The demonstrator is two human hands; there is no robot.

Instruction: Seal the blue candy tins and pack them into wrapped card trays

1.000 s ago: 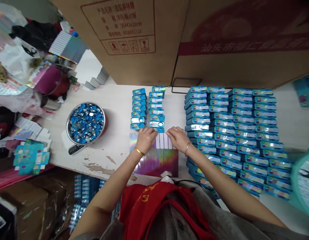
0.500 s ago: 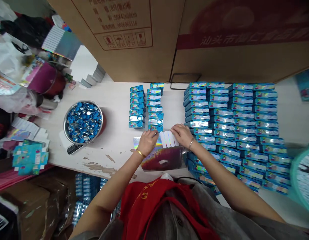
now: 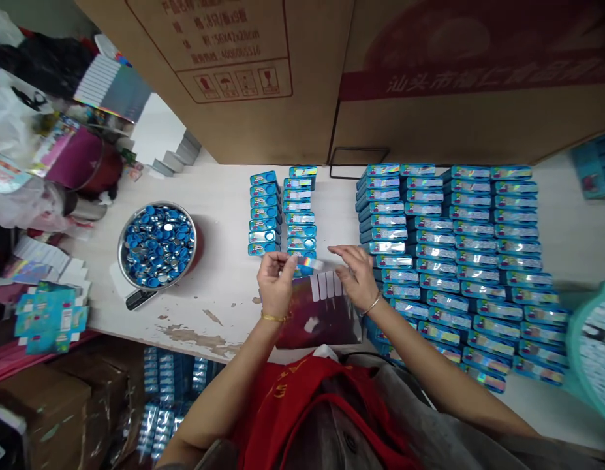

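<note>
A: Noting our left hand (image 3: 276, 284) pinching a holographic strip (image 3: 307, 263) just by the row of blue tins (image 3: 299, 219). Right hand (image 3: 357, 277)?

B: Open, empty, close beside it. We'd watch that pinch: a slip could drop the strip among the tins.

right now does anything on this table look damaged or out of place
The white tabletop is chipped: brown patches show near its front edge, below the steel bowl of blue caps. Nothing else clearly stands out.
</note>
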